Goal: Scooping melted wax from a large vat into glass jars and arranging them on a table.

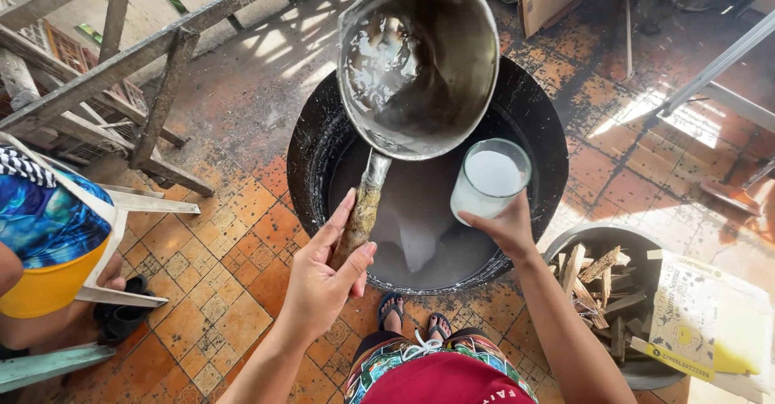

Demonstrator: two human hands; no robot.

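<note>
While the left hand [323,279] is gripping a metal pot's [416,57] handle over the black basin [311,154], the right hand [504,226] is holding a glass of white liquid [490,180].

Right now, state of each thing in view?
Metal ladle: raised, tilted, wet inside.
Left hand: gripping the ladle handle.
Glass: tilted, holds white liquid.
Right hand: holding the glass.
Black basin: holds cloudy liquid.
Grey bucket: filled with wood pieces.

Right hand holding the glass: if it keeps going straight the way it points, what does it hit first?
Likely the metal pan held by the left hand; the right hand and its glass of white liquid point toward it. Depth unclear.
</note>
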